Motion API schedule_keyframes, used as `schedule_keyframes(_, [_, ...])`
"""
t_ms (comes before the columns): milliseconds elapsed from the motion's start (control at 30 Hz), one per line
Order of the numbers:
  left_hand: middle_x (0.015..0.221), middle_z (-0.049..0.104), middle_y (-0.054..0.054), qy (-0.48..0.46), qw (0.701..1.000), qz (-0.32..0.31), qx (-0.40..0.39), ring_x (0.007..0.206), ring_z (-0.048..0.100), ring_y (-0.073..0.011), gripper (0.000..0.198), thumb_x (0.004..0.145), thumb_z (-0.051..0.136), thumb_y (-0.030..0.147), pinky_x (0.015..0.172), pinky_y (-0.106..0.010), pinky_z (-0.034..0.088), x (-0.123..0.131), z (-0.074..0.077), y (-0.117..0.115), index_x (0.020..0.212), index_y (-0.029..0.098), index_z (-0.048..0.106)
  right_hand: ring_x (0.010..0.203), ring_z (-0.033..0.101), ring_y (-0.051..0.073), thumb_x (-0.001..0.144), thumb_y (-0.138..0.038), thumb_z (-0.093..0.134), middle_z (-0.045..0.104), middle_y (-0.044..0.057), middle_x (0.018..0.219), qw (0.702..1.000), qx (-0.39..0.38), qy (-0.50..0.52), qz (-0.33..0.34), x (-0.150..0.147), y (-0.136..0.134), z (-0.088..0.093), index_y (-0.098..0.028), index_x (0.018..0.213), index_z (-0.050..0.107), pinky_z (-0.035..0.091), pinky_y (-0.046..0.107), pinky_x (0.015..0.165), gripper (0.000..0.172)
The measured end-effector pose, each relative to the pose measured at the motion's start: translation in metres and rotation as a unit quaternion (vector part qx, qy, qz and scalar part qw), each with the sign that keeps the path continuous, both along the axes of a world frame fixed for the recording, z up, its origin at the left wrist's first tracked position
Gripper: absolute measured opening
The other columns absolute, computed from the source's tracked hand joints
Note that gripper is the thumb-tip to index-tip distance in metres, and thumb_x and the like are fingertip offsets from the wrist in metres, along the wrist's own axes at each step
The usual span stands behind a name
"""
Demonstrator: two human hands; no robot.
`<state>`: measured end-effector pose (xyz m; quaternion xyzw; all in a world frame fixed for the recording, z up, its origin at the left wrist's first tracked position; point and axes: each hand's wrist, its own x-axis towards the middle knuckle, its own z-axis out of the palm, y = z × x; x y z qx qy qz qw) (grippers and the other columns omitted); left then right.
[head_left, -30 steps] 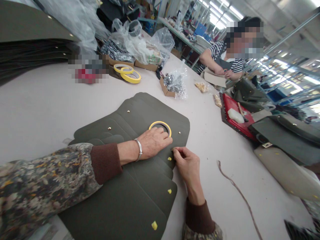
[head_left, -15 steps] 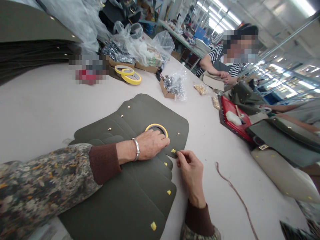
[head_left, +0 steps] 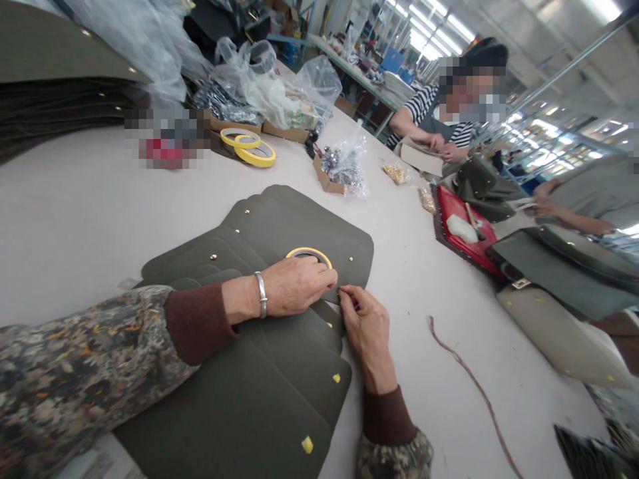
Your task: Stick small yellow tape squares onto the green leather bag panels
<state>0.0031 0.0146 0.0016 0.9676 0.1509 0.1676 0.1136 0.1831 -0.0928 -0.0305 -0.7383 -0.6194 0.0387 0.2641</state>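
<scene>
Holding tape roll (head_left: 305, 251): left grip (head_left: 294, 286) | right grip (head_left: 368, 324): fingertips pinched together | fanned panel stack (head_left: 239, 392): long axis near to far

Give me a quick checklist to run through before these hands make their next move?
1. Tape roll in hand: ok, the left hand holds it over the top panel.
2. Right hand at the top panel's edge: ok, thumb and finger pinched together there.
3. Anything inside that pinch: cannot tell, the fingertips hide it.
4. Panels squared up: not ok, they lie fanned out.
5. Brown strip away from both hands: ok, it lies apart.
</scene>
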Motion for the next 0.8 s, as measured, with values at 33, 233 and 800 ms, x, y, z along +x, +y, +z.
schedule_keyframes(33, [0.088, 0.064, -0.005, -0.004, 1.0, 0.0, 0.001, 0.081, 0.056, -0.0187, 0.014, 0.094, 0.044, 0.019, 0.072, -0.031, 0.042, 0.0, 0.0, 0.0, 0.091, 0.017, 0.057, 0.069, 0.065, 0.017, 0.09, -0.03, 0.054, 0.072, 0.003, 0.079, 1.0, -0.015, 0.01, 0.0, 0.0, 0.0, 0.001, -0.021, 0.085, 0.073, 0.045, 0.026, 0.065, 0.022])
schedule_keyframes(233, [0.089, 0.065, -0.006, -0.01, 1.0, -0.004, -0.011, 0.083, 0.056, -0.0193, 0.015, 0.094, 0.044, 0.02, 0.075, -0.031, 0.043, 0.0, -0.003, 0.002, 0.091, 0.017, 0.058, 0.062, 0.065, 0.017, 0.085, -0.032, 0.056, 0.072, 0.002, 0.069, 0.994, -0.081, 0.05, -0.061, -0.002, 0.003, 0.006, -0.02, 0.076, 0.071, 0.042, 0.027, 0.059, 0.021])
schedule_keyframes(800, [0.087, 0.069, -0.004, -0.066, 0.998, -0.01, -0.017, 0.081, 0.064, -0.0153, 0.019, 0.095, 0.043, 0.02, 0.076, -0.026, 0.05, -0.003, -0.008, 0.006, 0.095, 0.018, 0.062, 0.046, 0.047, 0.012, 0.093, -0.049, 0.048, 0.055, -0.002, 0.049, 0.974, -0.122, 0.188, 0.024, 0.005, -0.013, 0.02, -0.015, 0.059, 0.067, 0.031, 0.023, 0.044, 0.051])
